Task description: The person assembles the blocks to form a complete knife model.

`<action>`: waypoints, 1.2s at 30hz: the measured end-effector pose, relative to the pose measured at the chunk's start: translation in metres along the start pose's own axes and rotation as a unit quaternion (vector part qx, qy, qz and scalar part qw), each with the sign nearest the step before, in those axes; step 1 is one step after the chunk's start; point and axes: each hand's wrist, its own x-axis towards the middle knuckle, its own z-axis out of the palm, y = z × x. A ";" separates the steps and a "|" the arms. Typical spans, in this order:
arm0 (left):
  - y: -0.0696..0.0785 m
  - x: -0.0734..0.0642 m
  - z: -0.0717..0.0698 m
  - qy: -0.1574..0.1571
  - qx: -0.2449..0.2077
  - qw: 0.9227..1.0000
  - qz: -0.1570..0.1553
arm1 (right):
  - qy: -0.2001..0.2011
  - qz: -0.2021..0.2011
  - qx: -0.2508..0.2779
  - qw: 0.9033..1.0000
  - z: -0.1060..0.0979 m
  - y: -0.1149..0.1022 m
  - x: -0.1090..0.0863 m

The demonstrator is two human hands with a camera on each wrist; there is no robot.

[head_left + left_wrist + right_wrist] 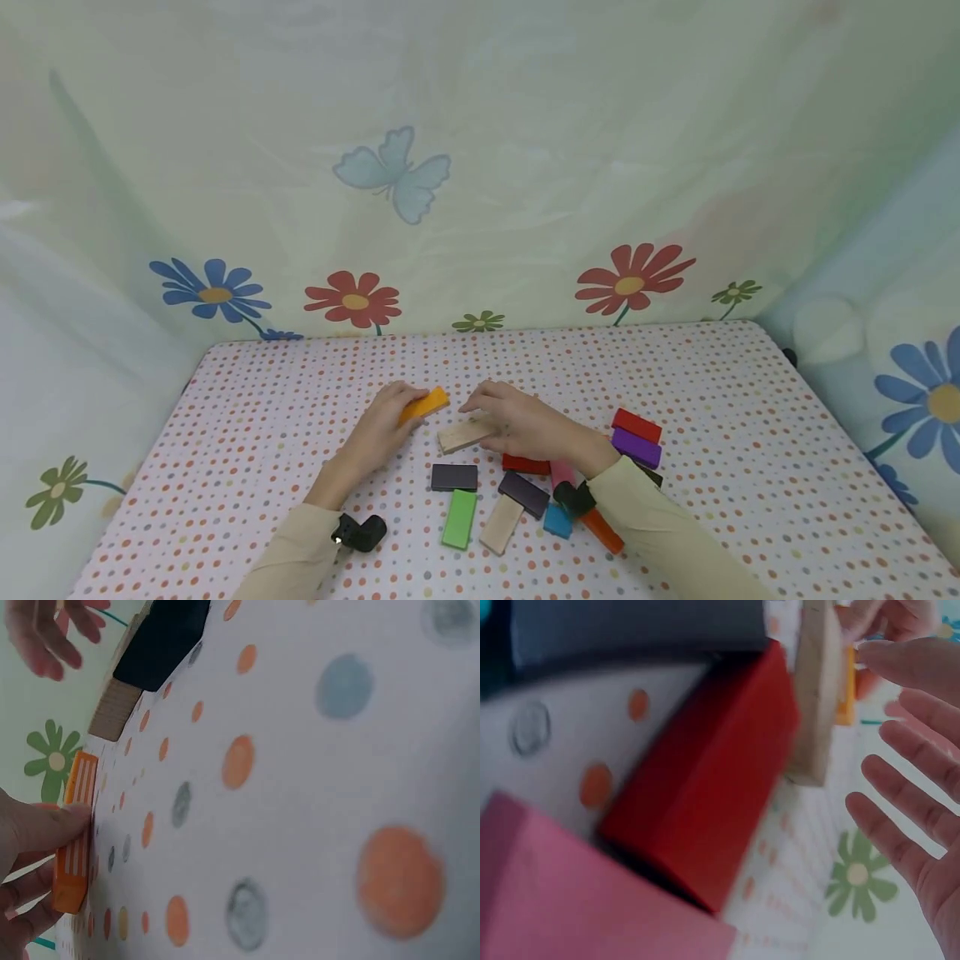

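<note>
While a green block [459,519] and a bare wooden block [502,524] lie near on the dotted bench [750,467], a dark block [454,477] sits just past the green one. Beyond it, the right hand [517,421] is spread beside a second wooden block [459,436]. Slightly farther, the left hand [384,418] pinches a yellow-orange block [427,404], before a flowered backdrop [525,167].

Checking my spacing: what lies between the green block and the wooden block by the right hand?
A dark block lies between them, in the head view.
</note>
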 end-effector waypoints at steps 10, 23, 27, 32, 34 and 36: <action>-0.002 0.005 -0.012 -0.029 0.025 0.998 0.043 | -0.036 0.005 -0.007 0.999 0.013 0.003 0.005; -0.003 0.009 -0.018 -0.049 0.031 0.998 0.032 | -0.039 0.014 -0.042 0.998 0.018 0.003 0.015; -0.003 0.011 -0.018 -0.049 0.032 0.998 0.029 | -0.039 0.027 -0.053 0.997 0.019 0.002 0.018; -0.003 0.011 -0.018 -0.045 0.035 0.998 0.022 | -0.045 0.021 -0.057 0.997 0.016 0.002 0.019; -0.004 0.011 -0.017 -0.042 0.041 0.998 0.022 | -0.039 0.011 -0.061 0.997 0.013 0.003 0.018; -0.004 0.011 -0.017 -0.037 0.043 0.998 0.023 | -0.028 0.006 -0.067 0.997 0.010 0.006 0.017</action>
